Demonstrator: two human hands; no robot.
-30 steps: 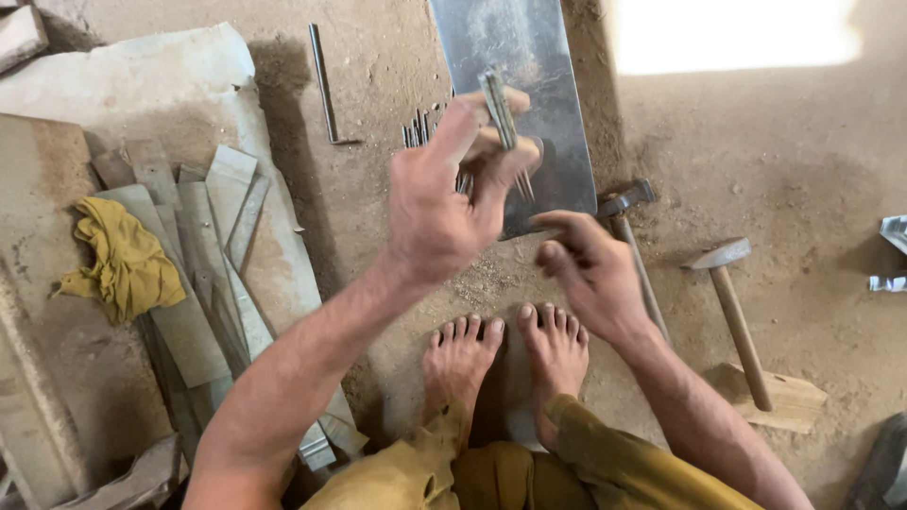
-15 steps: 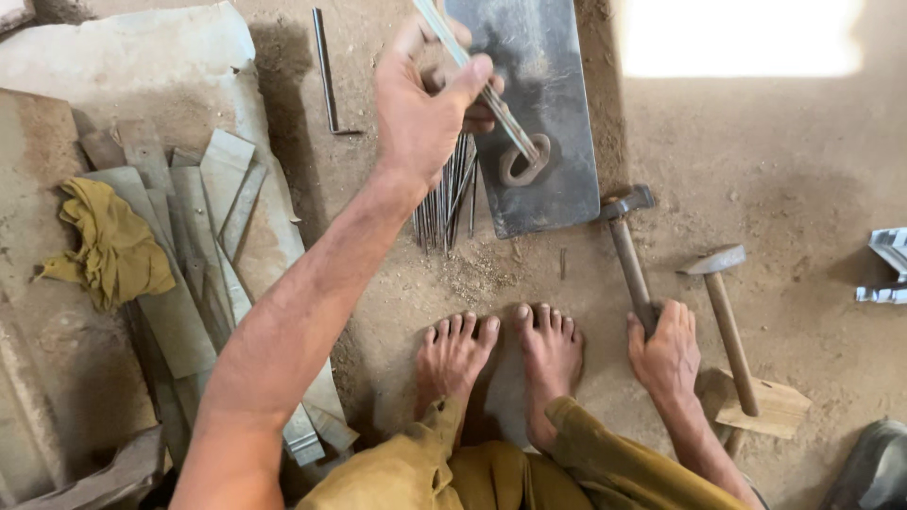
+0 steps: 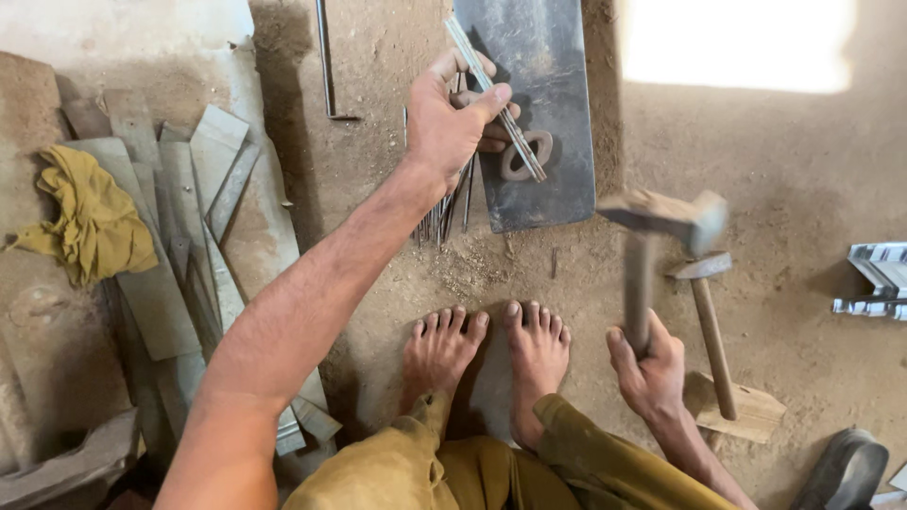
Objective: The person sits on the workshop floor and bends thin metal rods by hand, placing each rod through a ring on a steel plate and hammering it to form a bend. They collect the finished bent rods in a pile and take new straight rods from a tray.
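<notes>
A crumpled yellow cloth (image 3: 90,222) is seen lying on flat grey metal strips (image 3: 194,227) piled at the left of the dirt floor (image 3: 784,170). A thin metal rod (image 3: 326,61) lies at the top. A second hammer (image 3: 709,321) rests with its handle on a small wooden block (image 3: 751,411). Shiny metal pieces (image 3: 874,279) are seen at the right edge.

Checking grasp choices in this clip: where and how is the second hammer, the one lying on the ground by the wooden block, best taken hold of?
Probably by the wooden handle of the second hammer, around its middle, coming from above. It lies flat on the dirt, head away from the person, and its near end rests on the wooden block, which lifts it slightly. The right hand, gripping the raised hammer, is nearest.
</notes>
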